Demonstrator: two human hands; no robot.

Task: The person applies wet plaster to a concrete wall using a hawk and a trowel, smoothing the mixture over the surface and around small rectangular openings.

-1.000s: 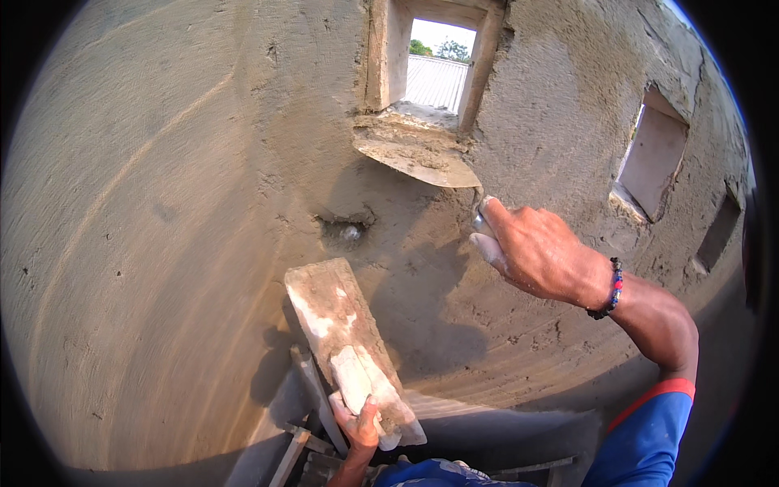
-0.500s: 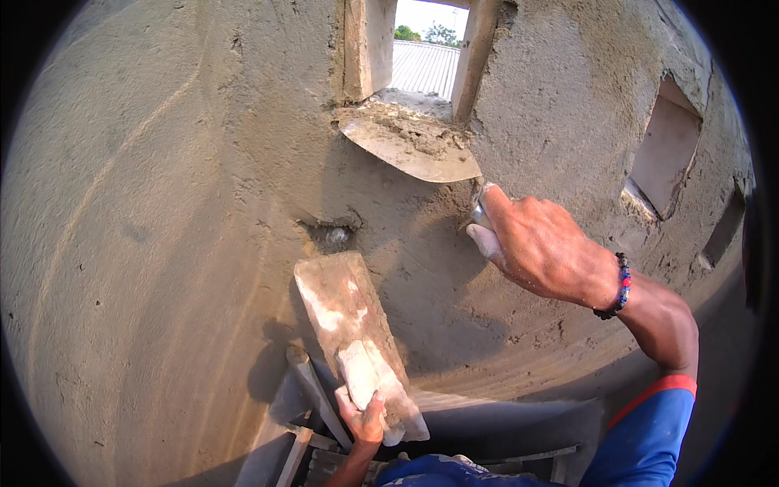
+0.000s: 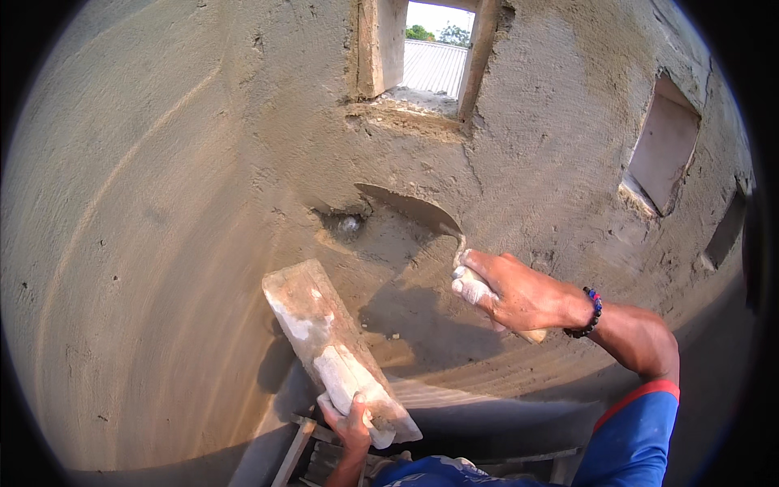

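Note:
My right hand (image 3: pixel 523 294) is closed around the handle of a trowel (image 3: pixel 415 209). The blade is tilted, seen nearly edge-on, against the wet mortar of the wall (image 3: pixel 560 162), just right of a small rough hole (image 3: pixel 347 224) with something pale inside. Lower left, my left hand (image 3: pixel 349 428) grips the handle of a plastering float (image 3: pixel 304 304). The float's worn, whitish-stained board slants up and to the left, its far end below the hole. Whether the float touches the wall, I cannot tell.
A framed window opening (image 3: pixel 369 57) sits above, showing a corrugated roof (image 3: pixel 434 66) outside. More recesses (image 3: pixel 664 146) lie along the wall to the right. Below are wooden pieces (image 3: pixel 294 453) near my left forearm. A wall corner runs at the left.
My right hand has brought the trowel down from the window sill to beside the hole; the mortar seen on its blade is no longer visible. The float has shifted slightly left.

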